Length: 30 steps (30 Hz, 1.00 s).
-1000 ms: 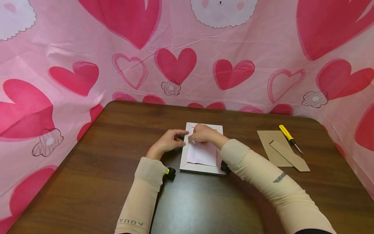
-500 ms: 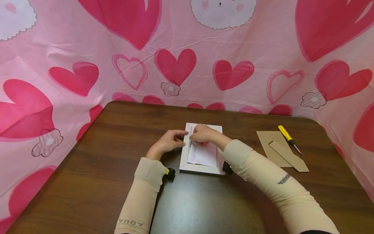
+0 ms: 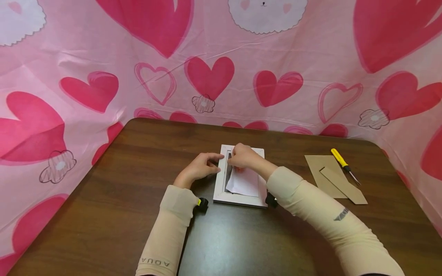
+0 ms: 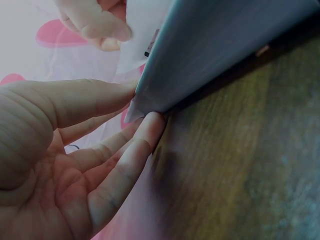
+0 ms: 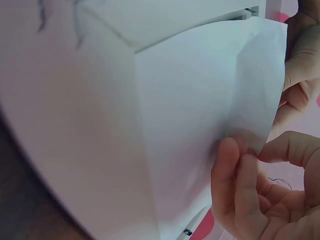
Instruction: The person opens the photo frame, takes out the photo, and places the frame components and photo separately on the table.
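Note:
A white picture frame [image 3: 239, 199] lies face down or face up, cannot tell which, on the table. My left hand [image 3: 197, 168] holds its left side, thumb and fingertips at the edge; the left wrist view shows these fingers [image 4: 127, 155] against the frame's side. Over the frame's upper part, my right hand [image 3: 243, 158] pinches the left edge of a white paper sheet [image 3: 244, 184]. In the right wrist view the paper [image 5: 185, 115] bends upward between thumb and fingers. A dark strip of the frame's opening shows along the paper's left side.
To the right lies a brown backing board [image 3: 315, 163] with a narrower brown stand piece [image 3: 347, 186] on top. A yellow-handled screwdriver [image 3: 339, 158] lies beside them, its tip over the board's right. A pink heart-print cloth [image 3: 241, 46] hangs behind the brown wooden table [image 3: 103, 214].
My right hand has drawn the paper's left edge up and to the right, uncovering a dark strip inside the frame. The left hand stays at the frame's side.

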Each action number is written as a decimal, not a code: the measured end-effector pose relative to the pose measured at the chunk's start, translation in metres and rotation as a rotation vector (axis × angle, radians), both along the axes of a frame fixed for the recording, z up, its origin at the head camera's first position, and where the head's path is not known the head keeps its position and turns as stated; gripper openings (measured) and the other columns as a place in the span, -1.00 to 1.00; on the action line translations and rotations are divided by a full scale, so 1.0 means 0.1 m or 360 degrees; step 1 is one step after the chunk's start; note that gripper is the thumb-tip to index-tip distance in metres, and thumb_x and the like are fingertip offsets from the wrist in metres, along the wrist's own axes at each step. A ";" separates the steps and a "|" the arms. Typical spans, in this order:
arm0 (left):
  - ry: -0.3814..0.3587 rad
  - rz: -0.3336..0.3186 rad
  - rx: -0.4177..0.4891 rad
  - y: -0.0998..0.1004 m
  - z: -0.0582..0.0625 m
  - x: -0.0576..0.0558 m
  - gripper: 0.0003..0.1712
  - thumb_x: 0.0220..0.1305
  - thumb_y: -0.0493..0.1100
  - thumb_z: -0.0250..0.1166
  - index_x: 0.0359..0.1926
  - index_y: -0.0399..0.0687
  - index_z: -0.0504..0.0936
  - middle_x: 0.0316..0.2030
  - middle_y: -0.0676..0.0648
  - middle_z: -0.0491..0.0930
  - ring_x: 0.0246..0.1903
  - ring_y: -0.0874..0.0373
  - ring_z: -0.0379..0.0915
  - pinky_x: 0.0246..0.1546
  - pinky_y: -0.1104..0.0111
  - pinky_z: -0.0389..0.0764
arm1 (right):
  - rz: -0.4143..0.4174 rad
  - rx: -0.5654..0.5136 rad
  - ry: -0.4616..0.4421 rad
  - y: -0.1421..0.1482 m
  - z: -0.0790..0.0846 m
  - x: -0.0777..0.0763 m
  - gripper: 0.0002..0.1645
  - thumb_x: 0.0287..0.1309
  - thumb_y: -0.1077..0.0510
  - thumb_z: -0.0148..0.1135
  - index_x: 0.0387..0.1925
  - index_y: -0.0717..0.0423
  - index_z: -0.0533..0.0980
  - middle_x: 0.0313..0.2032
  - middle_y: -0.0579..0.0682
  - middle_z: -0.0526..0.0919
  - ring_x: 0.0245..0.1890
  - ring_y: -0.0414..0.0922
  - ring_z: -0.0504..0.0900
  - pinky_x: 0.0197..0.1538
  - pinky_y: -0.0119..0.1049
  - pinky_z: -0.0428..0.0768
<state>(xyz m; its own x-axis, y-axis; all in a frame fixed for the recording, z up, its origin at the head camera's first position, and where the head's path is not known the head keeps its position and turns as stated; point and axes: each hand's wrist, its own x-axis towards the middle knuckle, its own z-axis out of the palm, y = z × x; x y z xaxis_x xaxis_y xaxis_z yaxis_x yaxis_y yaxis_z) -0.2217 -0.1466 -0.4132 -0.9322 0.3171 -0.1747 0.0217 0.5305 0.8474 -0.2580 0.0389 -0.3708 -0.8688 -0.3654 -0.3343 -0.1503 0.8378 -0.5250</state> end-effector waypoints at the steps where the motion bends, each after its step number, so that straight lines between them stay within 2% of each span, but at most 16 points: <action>1: -0.0001 0.0001 -0.0007 0.00 0.01 0.00 -0.46 0.27 -0.34 0.29 0.29 -0.12 0.53 0.09 -0.25 0.56 -0.33 0.09 0.44 -0.37 0.41 0.52 | -0.0015 -0.0026 -0.0003 0.01 0.00 0.00 -0.70 0.08 0.20 0.22 -0.71 0.09 0.43 -0.75 -0.06 0.52 -0.67 -0.18 0.56 -0.51 -0.42 0.46; 5: 0.0009 0.0012 -0.0021 0.01 0.01 -0.01 -0.46 0.26 -0.34 0.30 0.28 -0.12 0.53 0.08 -0.24 0.57 -0.32 0.09 0.44 -0.36 0.40 0.53 | -0.0058 -0.0155 -0.0053 0.06 0.00 0.00 -0.72 0.08 0.24 0.24 -0.70 0.15 0.46 -0.71 0.00 0.61 -0.66 -0.16 0.64 -0.47 -0.39 0.55; 10: 0.0007 0.0019 -0.0012 0.02 0.01 0.00 -0.46 0.25 -0.35 0.30 0.27 -0.14 0.54 0.07 -0.25 0.57 -0.31 0.09 0.44 -0.36 0.41 0.53 | -0.0127 -0.0341 -0.0201 0.12 0.01 0.02 -0.77 0.12 0.29 0.24 -0.62 0.22 0.48 -0.66 0.11 0.68 -0.65 -0.13 0.69 -0.44 -0.34 0.65; 16: 0.0000 0.0030 -0.0004 0.03 0.00 0.01 -0.46 0.24 -0.34 0.31 0.27 -0.13 0.54 0.07 -0.26 0.57 -0.31 0.08 0.45 -0.36 0.41 0.54 | -0.0199 -0.0434 -0.0334 0.15 0.03 0.02 -0.80 0.21 0.28 0.20 -0.53 0.27 0.49 -0.67 0.12 0.68 -0.66 -0.10 0.71 -0.58 -0.44 0.52; 20: -0.0011 0.0023 0.0005 0.03 0.00 0.01 -0.46 0.25 -0.34 0.31 0.27 -0.13 0.53 0.07 -0.26 0.57 -0.30 0.07 0.45 -0.35 0.41 0.54 | -0.0211 -0.0413 -0.0306 0.17 0.05 0.04 -0.80 0.19 0.29 0.20 -0.54 0.25 0.48 -0.70 0.08 0.66 -0.66 -0.11 0.71 -0.61 -0.46 0.46; 26: 0.0011 0.0024 -0.0001 0.02 0.01 -0.01 -0.46 0.25 -0.33 0.31 0.27 -0.14 0.53 0.07 -0.26 0.56 -0.26 0.06 0.45 -0.33 0.41 0.53 | -0.0180 -0.0381 -0.0168 0.18 0.13 0.08 -0.80 0.15 0.30 0.24 -0.55 0.23 0.47 -0.68 0.04 0.62 -0.69 -0.14 0.69 -0.50 -0.39 0.61; 30: 0.0012 0.0021 0.0002 0.03 0.01 0.00 -0.46 0.25 -0.34 0.31 0.27 -0.16 0.53 0.07 -0.27 0.56 -0.26 0.06 0.46 -0.33 0.42 0.53 | -0.0193 -0.0424 -0.0145 0.21 0.19 0.12 -0.81 0.13 0.33 0.23 -0.55 0.25 0.46 -0.64 0.04 0.54 -0.70 -0.15 0.68 -0.45 -0.34 0.66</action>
